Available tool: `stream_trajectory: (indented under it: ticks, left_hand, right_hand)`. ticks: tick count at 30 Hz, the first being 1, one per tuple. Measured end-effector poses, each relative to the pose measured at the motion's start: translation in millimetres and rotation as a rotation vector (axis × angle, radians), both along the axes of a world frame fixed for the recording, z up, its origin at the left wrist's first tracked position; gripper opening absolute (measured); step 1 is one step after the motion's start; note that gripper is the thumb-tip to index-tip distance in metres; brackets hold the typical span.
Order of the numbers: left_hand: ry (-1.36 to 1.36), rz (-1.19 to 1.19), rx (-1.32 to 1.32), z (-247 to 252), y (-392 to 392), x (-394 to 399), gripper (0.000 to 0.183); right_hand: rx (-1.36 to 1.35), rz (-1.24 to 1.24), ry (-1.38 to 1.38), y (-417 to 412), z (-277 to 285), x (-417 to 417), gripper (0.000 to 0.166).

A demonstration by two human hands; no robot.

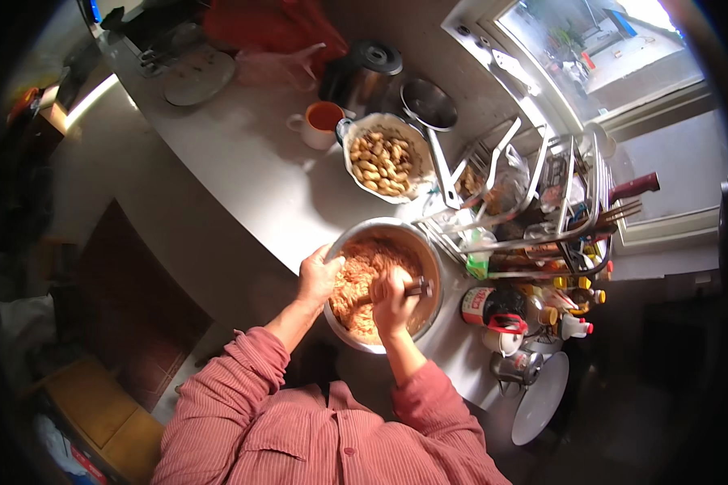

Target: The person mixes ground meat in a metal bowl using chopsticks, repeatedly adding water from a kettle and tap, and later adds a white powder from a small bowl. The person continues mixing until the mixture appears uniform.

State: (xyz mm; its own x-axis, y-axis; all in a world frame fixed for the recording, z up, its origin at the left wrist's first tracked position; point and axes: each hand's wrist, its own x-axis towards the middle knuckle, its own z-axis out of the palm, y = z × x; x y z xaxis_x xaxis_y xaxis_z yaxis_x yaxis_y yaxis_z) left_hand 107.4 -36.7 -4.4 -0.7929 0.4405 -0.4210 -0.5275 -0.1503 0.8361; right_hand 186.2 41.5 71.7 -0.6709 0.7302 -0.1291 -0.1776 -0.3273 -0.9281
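A deep metal bowl (432,242) stands at the counter's front edge, holding a moist, reddish-brown mixture (358,273). My left hand (320,276) grips the bowl's left rim, thumb over the edge. Above the mixture, my right hand (394,300) is closed around the dark handle of a utensil (417,287); its lower part is blurred and partly sunk in the mixture, so its kind cannot be told. Beyond the bowl sits a scalloped dish (424,173) of unshelled peanuts (381,162).
A white mug (315,134), a metal pot (364,70) and a long-handled pan (431,106) stand behind. To the right are a wire rack (509,242) with a red-handled knife (634,187), several bottles (576,327), a jar (488,306) and a white plate (541,400).
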Motion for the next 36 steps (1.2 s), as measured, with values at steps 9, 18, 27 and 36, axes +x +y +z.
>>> stream_trajectory:
  ticks: [9,18,27,36]
  left_hand:
    - [-0.009,0.131,-0.002,11.9,-49.1,-52.5,0.031]
    - [0.071,0.196,0.007,5.4,-70.4,-84.1,0.029]
    - [0.037,0.184,-0.007,10.7,-80.1,-118.7,0.028]
    - [0.082,-0.046,-0.052,9.8,-96.0,-192.7,0.026]
  right_hand:
    - [0.275,0.023,0.068,-13.4,-6.7,-4.7,0.029]
    - [0.116,0.044,0.196,28.3,-17.6,-74.3,0.030]
    - [0.188,0.104,0.139,9.8,-18.3,-133.8,0.032]
    - [0.341,-0.138,0.086,-45.2,-15.3,-180.9,0.036]
